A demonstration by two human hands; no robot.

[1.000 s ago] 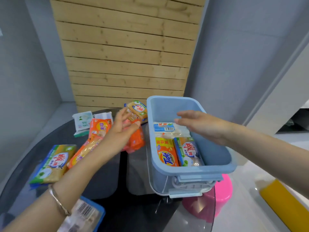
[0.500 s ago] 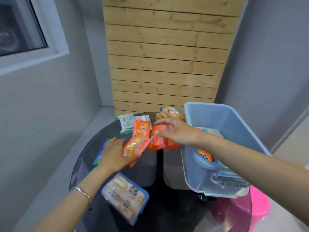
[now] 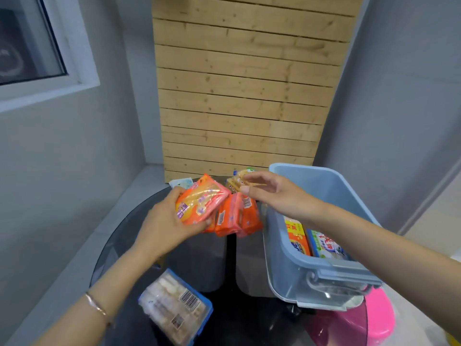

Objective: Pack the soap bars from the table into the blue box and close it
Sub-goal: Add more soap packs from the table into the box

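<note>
Orange soap pack (image 3: 199, 204) sits gripped in the left hand (image 3: 164, 227); right hand (image 3: 277, 196), reaching in from four o'clock, hovers loosely spread.

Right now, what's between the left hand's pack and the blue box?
Head view: an orange soap bundle lies between pack and box, right hand over it.

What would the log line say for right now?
left hand: holds orange soap pack | right hand: open, by stacked orange soap bars on table | blue box: open, soaps inside
</note>
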